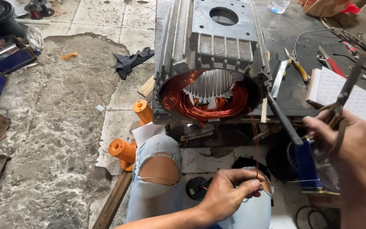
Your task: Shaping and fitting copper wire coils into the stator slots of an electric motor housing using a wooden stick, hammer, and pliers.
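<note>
Left hand (pixel 227 191) grip pinched shut on thin copper wire (pixel 254 140), low near the knee; strand runs up to the copper windings (pixel 200 104) inside the motor stator (pixel 212 55) on the counter (pixel 306 46). Right hand (pixel 344 140) grip closed around dark pliers (pixel 346 91), raised right of the stator, over a notepad (pixel 339 89). Hammer (pixel 295 140) leans between.

You get even, soft daylight with only faint shadows on the floor (pixel 60 127). The copper windings (pixel 200 99) glint without harsh glare. Your right hand (pixel 344 140) is slightly motion-blurred, and the picture bends a little at its edges.
</note>
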